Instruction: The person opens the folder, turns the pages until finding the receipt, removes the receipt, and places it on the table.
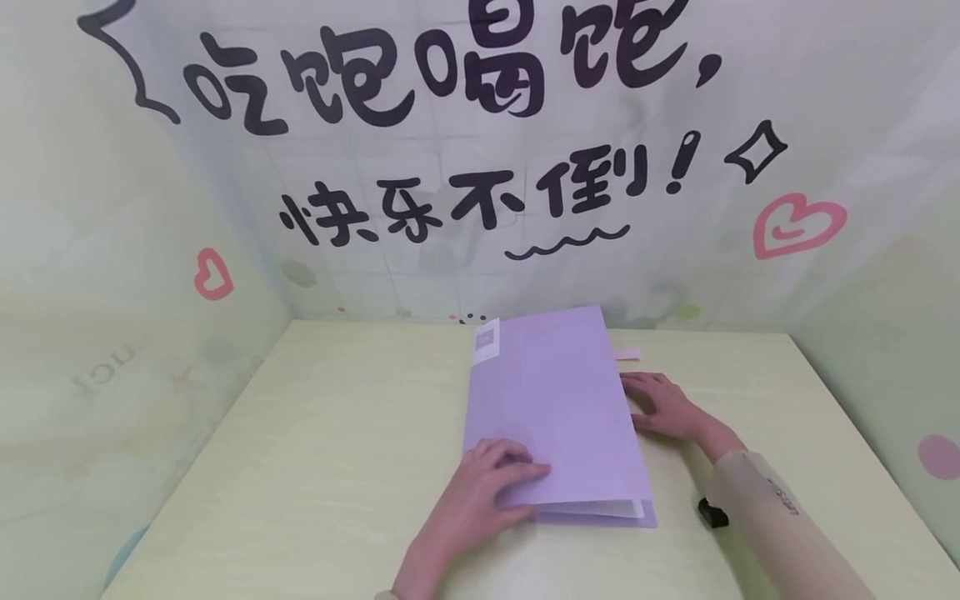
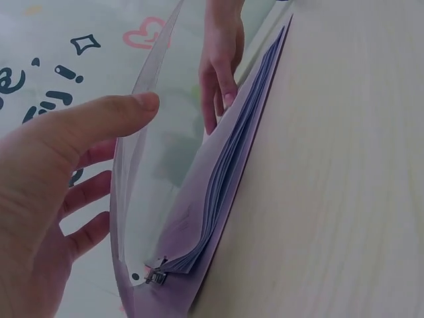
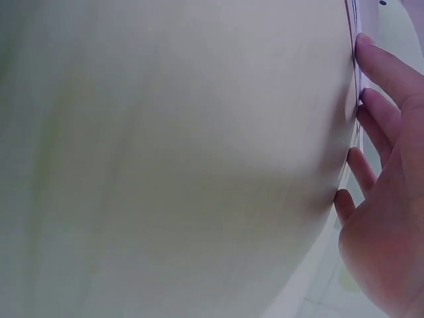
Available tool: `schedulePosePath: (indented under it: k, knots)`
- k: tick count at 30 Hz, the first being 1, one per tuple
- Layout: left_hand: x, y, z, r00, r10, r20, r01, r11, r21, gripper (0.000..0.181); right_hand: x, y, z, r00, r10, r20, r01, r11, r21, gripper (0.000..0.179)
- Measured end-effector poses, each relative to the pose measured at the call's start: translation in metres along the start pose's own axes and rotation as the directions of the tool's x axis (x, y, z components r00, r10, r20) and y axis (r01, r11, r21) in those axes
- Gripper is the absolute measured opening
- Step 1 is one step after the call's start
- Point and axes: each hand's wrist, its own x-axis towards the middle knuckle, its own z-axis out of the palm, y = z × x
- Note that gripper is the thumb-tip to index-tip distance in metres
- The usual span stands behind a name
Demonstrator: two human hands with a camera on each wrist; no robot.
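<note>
A light purple folder point(image 1: 555, 400) lies on the table with its cover partly raised and a white label point(image 1: 486, 342) at its upper left. My left hand point(image 1: 480, 492) rests on the cover at the lower left, fingers spread and thumb by the bottom edge. In the left wrist view, a stack of sheets point(image 2: 228, 159) shows under the lifted cover, near a metal clip point(image 2: 157, 273) at the spine side. Along the folder's right side, my right hand point(image 1: 667, 408) touches the edge with extended fingertips; the right wrist view shows these fingers point(image 3: 381, 119) against the page edges.
A small black object point(image 1: 712, 512) lies beside the right sleeve point(image 1: 780, 517). Past the folder's upper right edge is a pink strip point(image 1: 627, 354). The pale wooden table point(image 1: 322, 450) is bordered by a printed white curtain point(image 1: 420, 283) at the back and sides.
</note>
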Motion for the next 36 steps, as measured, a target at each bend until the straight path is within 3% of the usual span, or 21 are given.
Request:
schedulePosePath:
  k: [10, 17, 24, 30, 36]
  knots:
    - [-0.006, -0.002, -0.017, 0.997, -0.003, -0.079, -0.007, 0.992, -0.123, 0.048, -0.001, 0.002, -0.002, 0.999, 0.005, 0.033, -0.006, 1.0, 0.03, 0.066]
    - [-0.014, -0.008, -0.026, 0.987, 0.023, -0.159, -0.05, 0.984, -0.169, 0.052, -0.002, -0.001, -0.002, 0.999, -0.021, 0.028, 0.019, 0.997, 0.074, 0.066]
    - [-0.026, -0.017, -0.036, 0.969, 0.044, -0.244, -0.12, 0.944, -0.308, 0.055, 0.001, -0.005, -0.006, 0.999, -0.04, 0.028, 0.038, 0.998, 0.056, 0.067]
    - [-0.037, -0.021, -0.043, 0.963, -0.033, -0.266, -0.073, 0.923, -0.377, 0.059, 0.002, -0.007, -0.006, 0.999, -0.02, 0.045, 0.017, 0.998, 0.068, 0.068]
    - [-0.046, -0.025, -0.048, 0.95, -0.069, -0.304, -0.064, 0.912, -0.405, 0.064, -0.002, -0.005, -0.005, 0.999, -0.012, 0.052, 0.008, 0.997, 0.072, 0.068]
